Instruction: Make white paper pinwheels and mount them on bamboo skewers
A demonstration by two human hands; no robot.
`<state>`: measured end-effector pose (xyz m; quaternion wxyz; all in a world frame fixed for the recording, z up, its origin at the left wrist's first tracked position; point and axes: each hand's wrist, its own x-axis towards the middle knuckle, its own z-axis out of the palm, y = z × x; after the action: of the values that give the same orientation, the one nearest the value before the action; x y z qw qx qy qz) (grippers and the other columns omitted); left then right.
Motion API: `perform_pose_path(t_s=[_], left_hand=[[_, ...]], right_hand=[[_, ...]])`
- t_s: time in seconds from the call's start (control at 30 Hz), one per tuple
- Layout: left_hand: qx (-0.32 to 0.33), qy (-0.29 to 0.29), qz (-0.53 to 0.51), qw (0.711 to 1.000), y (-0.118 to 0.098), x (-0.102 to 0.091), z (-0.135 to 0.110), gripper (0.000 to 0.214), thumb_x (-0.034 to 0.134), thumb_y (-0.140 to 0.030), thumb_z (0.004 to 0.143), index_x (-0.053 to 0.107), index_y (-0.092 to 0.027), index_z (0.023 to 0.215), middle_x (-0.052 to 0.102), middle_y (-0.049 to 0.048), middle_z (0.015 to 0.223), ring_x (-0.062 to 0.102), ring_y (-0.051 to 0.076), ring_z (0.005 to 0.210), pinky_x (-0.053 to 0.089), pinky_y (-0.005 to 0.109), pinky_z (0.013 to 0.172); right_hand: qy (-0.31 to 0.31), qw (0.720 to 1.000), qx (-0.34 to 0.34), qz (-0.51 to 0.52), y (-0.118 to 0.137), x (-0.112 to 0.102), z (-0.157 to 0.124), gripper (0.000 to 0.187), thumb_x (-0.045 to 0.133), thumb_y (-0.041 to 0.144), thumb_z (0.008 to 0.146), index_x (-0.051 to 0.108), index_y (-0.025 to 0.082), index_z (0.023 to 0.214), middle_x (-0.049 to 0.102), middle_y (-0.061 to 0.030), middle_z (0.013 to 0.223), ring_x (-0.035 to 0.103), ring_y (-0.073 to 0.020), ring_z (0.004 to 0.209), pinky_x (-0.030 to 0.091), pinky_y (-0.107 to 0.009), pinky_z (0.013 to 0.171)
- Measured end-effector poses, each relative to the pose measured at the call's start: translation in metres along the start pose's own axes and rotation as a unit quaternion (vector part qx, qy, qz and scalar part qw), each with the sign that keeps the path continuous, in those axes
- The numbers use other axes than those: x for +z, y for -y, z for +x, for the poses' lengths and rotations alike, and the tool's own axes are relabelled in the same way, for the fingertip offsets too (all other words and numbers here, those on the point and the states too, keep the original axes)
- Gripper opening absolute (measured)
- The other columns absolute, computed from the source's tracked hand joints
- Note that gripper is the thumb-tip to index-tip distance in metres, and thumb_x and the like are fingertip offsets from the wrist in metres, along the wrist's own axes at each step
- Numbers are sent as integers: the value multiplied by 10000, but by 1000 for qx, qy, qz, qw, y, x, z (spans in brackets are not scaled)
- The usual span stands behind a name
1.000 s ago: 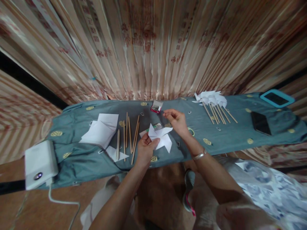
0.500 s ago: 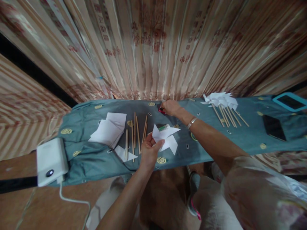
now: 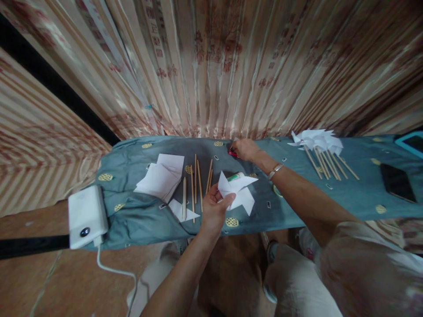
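A white paper pinwheel (image 3: pixel 245 200), its blades folded and standing out, is pinched between the thumb and fingers of my left hand (image 3: pixel 213 207) above the cloth. Behind its upper blades lies a white and green tube (image 3: pixel 235 177), partly covered. Farther back, my right hand (image 3: pixel 245 149) reaches down with bent fingers at a small red object (image 3: pixel 232 152). Those fingertips are together, and what is between them is too small or hidden to tell. Left of my left hand lie several thin wooden sticks (image 3: pixel 195 176) and a pale pencil-like stick (image 3: pixel 184 198) across a white paper triangle (image 3: pixel 176 209).
A stack of white paper squares (image 3: pixel 158 180) lies at the left on the teal cloth (image 3: pixel 128 176). Several pinwheels on sticks (image 3: pixel 319 141) lie at the right, with a dark phone (image 3: pixel 398 182) beyond. A white power bank (image 3: pixel 86 215) with a cable rests at the left edge.
The view has turned slightly left, so everything sits farther right. My left hand keeps the pinwheel, and my right hand stays at the red object.
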<state>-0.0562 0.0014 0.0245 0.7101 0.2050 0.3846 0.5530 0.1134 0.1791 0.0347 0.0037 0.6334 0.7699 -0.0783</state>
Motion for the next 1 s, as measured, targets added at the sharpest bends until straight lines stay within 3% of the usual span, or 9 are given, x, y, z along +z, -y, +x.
perform_pose_path(t_s=[0.17,0.27,0.3,0.37,0.43,0.53,0.63,0.83,1.0], left_hand=[[4,1,0,1000,-4,0,-1,478,880,-226,511,685,-146,939,767,48,833,696,166,718,523,273,719],[16,-4,12,1000,-5,-2,0,454,872,-235,514,693,-146,921,765,49,827,688,156,709,518,260,700],[21,-10,19,1000,-6,-2,1,440,869,-236,511,696,-147,905,765,49,825,684,152,704,515,255,693],[30,-24,30,999,-7,-4,3,411,865,-232,499,699,-155,867,762,43,814,678,146,695,511,251,689],[36,-32,34,998,-10,-4,6,385,863,-228,491,696,-163,831,758,33,799,676,146,695,513,258,703],[43,-34,31,998,-12,-4,9,363,865,-228,485,688,-168,796,752,21,778,672,143,685,515,266,709],[48,-35,27,998,-12,-2,10,373,872,-223,457,682,-173,775,745,8,757,667,137,669,517,263,702],[59,-36,35,997,-8,1,14,372,877,-226,448,683,-180,762,743,-5,747,663,132,665,520,258,703],[76,-29,42,996,-5,2,19,344,875,-206,465,682,-174,749,747,-7,766,668,128,683,518,253,723]], right_hand=[[-74,986,28,150,-15,7,3,352,556,364,939,557,186,1242,584,-80,1259,612,-221,1068,539,-439,888],[-134,955,53,261,-24,13,-3,309,518,364,954,614,155,1160,636,-72,1164,634,-223,1022,540,-410,869],[-156,939,63,299,-26,17,-9,283,537,363,937,659,140,1060,683,-67,1045,658,-210,933,543,-379,829],[-191,905,76,372,-27,26,-27,225,603,361,870,691,155,890,711,-44,787,660,-166,710,545,-315,686],[-208,874,78,433,-25,40,-55,218,640,387,810,691,179,849,702,-25,682,642,-151,603,534,-295,597],[-213,830,80,510,-13,62,-105,267,675,440,734,699,189,822,708,-28,655,632,-154,560,524,-303,564],[-205,819,89,528,3,78,-148,237,700,410,707,716,198,812,722,-31,696,647,-174,618,527,-318,607],[-195,896,49,395,14,83,-182,150,605,297,832,737,233,863,756,-48,895,683,-213,851,525,-360,824],[-193,931,1,308,6,78,-189,176,567,232,869,731,221,934,752,-64,948,669,-223,931,511,-368,883]])
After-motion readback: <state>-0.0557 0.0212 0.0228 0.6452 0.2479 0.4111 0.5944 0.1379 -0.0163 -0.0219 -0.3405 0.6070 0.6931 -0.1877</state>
